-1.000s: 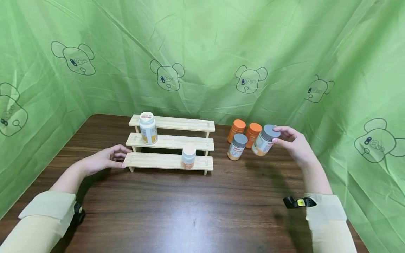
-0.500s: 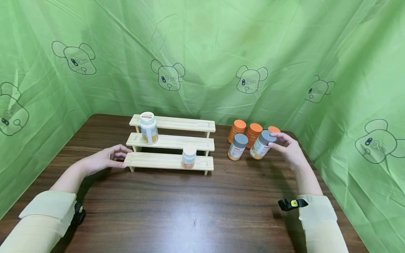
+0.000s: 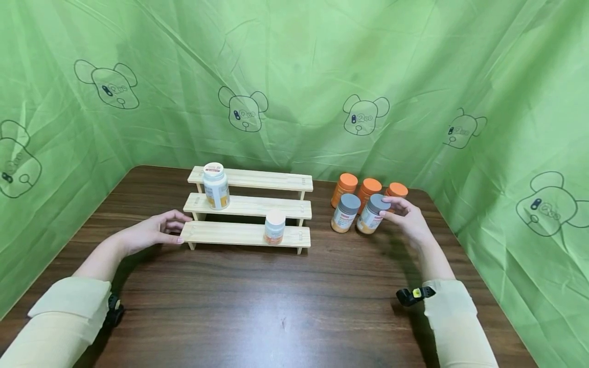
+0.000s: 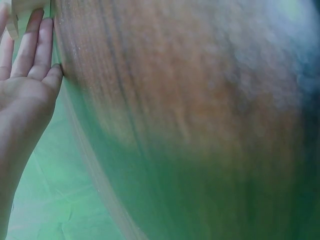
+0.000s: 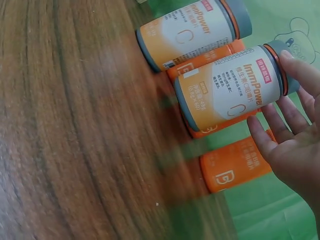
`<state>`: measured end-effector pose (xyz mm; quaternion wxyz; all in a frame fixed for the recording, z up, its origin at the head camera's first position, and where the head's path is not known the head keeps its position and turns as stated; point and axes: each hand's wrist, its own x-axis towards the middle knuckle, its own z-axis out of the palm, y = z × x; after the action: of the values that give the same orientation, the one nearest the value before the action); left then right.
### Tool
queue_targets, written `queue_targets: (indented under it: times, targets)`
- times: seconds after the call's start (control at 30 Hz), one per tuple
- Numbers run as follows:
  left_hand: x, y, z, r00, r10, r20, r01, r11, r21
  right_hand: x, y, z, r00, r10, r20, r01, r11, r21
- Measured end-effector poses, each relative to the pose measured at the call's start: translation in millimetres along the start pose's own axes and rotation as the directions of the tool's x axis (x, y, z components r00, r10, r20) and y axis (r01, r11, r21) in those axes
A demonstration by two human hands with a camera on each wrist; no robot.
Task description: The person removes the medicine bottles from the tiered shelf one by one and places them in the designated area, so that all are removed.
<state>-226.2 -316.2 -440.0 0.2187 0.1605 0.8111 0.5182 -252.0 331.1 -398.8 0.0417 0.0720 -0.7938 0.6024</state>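
My right hand (image 3: pixel 406 221) pinches a pill bottle (image 3: pixel 369 220) near its grey cap, thumb on one side and fingertips on the other. Its white and orange label shows large in the right wrist view. A similar grey-capped bottle (image 3: pixel 343 220) stands close on its left. Behind these two are three orange bottles, one at the left (image 3: pixel 342 193), one in the middle (image 3: pixel 370 185) and one at the right (image 3: pixel 397 189). My left hand (image 3: pixel 146 234) has its fingertips at the left end of a wooden three-step rack (image 3: pixel 230 233), fingers extended in the left wrist view.
A large white bottle (image 3: pixel 216 190) stands on the rack's middle step, towards the left. A small white-capped bottle (image 3: pixel 274 230) is on the lowest step, towards the right. Green cloth (image 3: pixel 303 61) hangs behind and beside the dark wooden table (image 3: pixel 257 296).
My right hand has moved left and slightly down with the grey-capped bottle, bringing it beside the other one. The rightmost orange bottle has come into sight. My left hand has stayed put.
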Motion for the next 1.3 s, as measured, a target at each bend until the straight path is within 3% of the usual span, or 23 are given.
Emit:
queue_targets:
  times: [0.33,0.77,1.07,1.3]
  targets:
    - [0.8,-1.9,-1.0,1.000,0.005,-0.005,-0.005,1.000,0.003,2.9,12.8,6.4,0.999,0.035,-0.009,-0.035,0.999,0.028]
    - [-0.7,-0.7,0.6,1.000,0.005,-0.011,-0.005,1.000,0.016,-0.5,8.1,7.8,0.998,0.062,0.015,-0.063,0.996,0.065]
    - [-1.5,1.2,1.8,1.000,0.004,-0.006,-0.004,1.000,0.006,-1.2,10.4,1.2,0.999,0.022,0.047,-0.021,1.000,-0.023]
    - [-1.6,1.8,1.7,1.000,0.007,-0.004,-0.007,1.000,0.001,-4.6,-6.0,-0.9,0.998,-0.001,0.065,0.004,0.999,-0.040]
